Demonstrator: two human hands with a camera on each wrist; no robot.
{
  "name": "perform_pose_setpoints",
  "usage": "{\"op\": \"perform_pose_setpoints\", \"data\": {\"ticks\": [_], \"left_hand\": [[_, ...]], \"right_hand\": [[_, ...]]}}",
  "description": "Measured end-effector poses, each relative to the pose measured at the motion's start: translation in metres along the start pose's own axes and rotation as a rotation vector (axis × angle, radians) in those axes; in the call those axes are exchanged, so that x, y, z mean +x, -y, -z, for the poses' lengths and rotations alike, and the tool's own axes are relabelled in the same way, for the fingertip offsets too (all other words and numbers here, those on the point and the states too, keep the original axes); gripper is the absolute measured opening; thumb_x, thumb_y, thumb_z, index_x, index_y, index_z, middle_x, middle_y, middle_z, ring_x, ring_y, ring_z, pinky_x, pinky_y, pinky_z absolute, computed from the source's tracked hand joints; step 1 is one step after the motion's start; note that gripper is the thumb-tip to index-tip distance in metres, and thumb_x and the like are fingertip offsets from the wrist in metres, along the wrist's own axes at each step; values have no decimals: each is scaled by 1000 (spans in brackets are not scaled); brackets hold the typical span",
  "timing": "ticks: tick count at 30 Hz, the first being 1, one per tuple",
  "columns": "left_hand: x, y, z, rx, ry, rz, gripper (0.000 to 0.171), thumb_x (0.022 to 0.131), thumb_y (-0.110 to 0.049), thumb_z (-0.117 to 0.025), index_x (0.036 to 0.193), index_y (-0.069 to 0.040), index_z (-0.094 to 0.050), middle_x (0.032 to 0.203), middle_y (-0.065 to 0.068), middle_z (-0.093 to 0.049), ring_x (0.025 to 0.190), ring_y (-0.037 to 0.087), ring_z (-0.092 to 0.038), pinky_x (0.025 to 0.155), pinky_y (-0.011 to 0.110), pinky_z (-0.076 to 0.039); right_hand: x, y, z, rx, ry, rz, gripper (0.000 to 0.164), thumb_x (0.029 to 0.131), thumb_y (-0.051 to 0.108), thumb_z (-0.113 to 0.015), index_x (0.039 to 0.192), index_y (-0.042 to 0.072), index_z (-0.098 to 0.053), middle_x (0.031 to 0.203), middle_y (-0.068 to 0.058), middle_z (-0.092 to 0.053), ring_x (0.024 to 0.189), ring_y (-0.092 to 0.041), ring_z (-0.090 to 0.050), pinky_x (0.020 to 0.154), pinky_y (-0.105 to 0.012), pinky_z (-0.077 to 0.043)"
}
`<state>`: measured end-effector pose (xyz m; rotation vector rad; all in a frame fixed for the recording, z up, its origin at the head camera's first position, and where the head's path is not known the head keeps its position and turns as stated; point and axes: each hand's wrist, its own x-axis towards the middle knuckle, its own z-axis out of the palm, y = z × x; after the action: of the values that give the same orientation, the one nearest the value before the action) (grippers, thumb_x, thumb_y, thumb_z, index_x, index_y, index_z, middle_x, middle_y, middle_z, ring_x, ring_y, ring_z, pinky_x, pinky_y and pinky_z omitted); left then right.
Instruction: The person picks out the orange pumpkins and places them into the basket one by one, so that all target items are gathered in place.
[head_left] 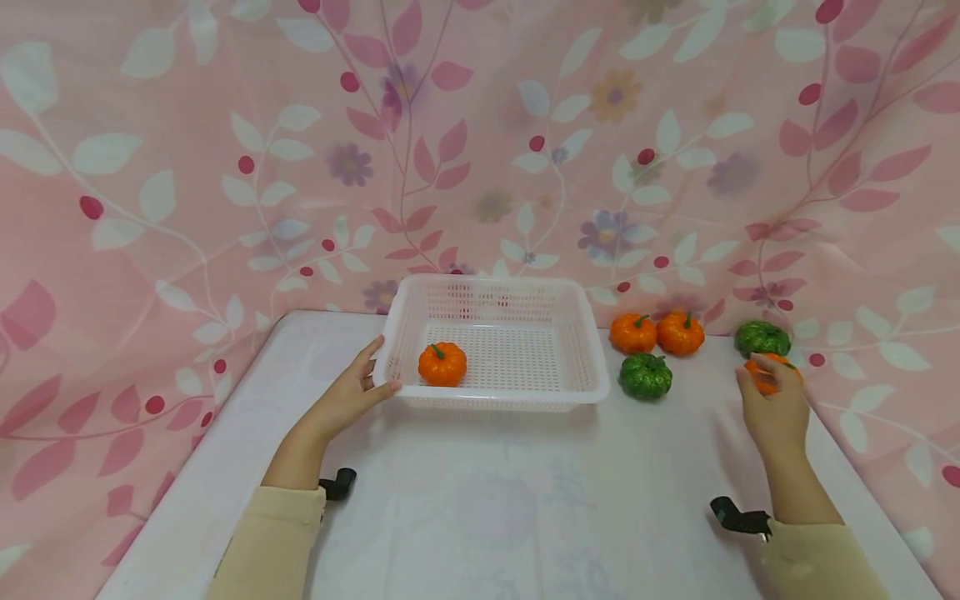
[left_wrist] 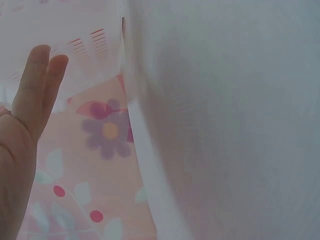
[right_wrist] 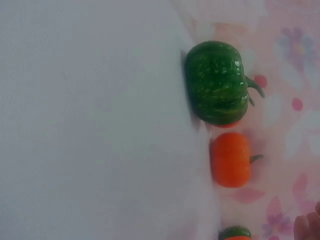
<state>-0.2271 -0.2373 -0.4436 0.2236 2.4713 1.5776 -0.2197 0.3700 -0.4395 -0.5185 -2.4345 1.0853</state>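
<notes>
My left hand (head_left: 347, 406) is at the left front corner of a white plastic basket (head_left: 491, 394), thumb by the front rim and fingers along the left side. Those fingers (left_wrist: 32, 85) look straight in the left wrist view. Inside the basket sits one small orange pumpkin (head_left: 442, 365) with a green stem. At the far right, my right hand (head_left: 776, 412) holds another orange pumpkin (head_left: 767, 377) from above, partly covering it. Just behind that pumpkin is a dark green one (head_left: 762, 338). Only the right fingertips (right_wrist: 307, 227) enter the right wrist view, at its lower right corner.
Between basket and right hand stand two orange pumpkins (head_left: 633, 333) side by side, with a green pumpkin (head_left: 645, 376) in front. A white cloth covers the table (head_left: 480, 500). Pink floral fabric (head_left: 480, 150) hangs behind and along both sides.
</notes>
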Motion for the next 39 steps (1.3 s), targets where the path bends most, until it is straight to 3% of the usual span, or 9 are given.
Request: {"op": "perform_pose_setpoints", "data": {"ticks": [7,14,24,30,35,39], "left_hand": [[0,0,-1,-1,-4,-7,90,97,-29,-68,162,-27,-6,160,34,-13,143,53,-23,112,61,-27],[0,-1,-1,-18,-6,-19,90,97,-26,-68,162,-24,-6,160,34,-15,143,52,-26,112,61,-28],[3,2,-1,-21,6,-28,92,96,-31,-70,162,-25,-6,159,33,-21,141,50,-32,111,60,-31],[1,1,-2,-13,1,-22,93,95,-32,-70,162,-25,-6,158,33,-22,140,50,-34,110,60,-32],[0,-1,-2,-31,6,-29,93,96,-29,-70,162,-23,-5,158,31,-25,139,47,-39,110,59,-34],[0,-2,-1,-35,4,-28,95,95,-32,-71,162,-23,-5,158,31,-25,139,46,-39,110,58,-34]], "right_hand": [[12,-16,1,23,-16,-84,53,101,33,-55,146,6,-51,145,-17,-45,128,-35,-46,110,-37,-41],[21,-29,2,35,-65,-145,51,100,30,-55,147,9,-51,147,-16,-46,129,-34,-45,110,-35,-38],[37,-46,5,17,-53,-220,55,100,32,-54,150,8,-46,150,-20,-39,133,-37,-40,110,-47,-39],[42,-56,6,29,-81,-243,58,99,35,-55,149,6,-46,150,-22,-38,133,-38,-40,108,-43,-42],[45,-61,8,40,-72,-284,62,98,37,-56,151,7,-44,152,-19,-34,132,-35,-41,99,-28,-47],[50,-64,10,51,-50,-332,65,98,40,-56,153,10,-40,152,-17,-32,127,-33,-39,91,-23,-46]]}}
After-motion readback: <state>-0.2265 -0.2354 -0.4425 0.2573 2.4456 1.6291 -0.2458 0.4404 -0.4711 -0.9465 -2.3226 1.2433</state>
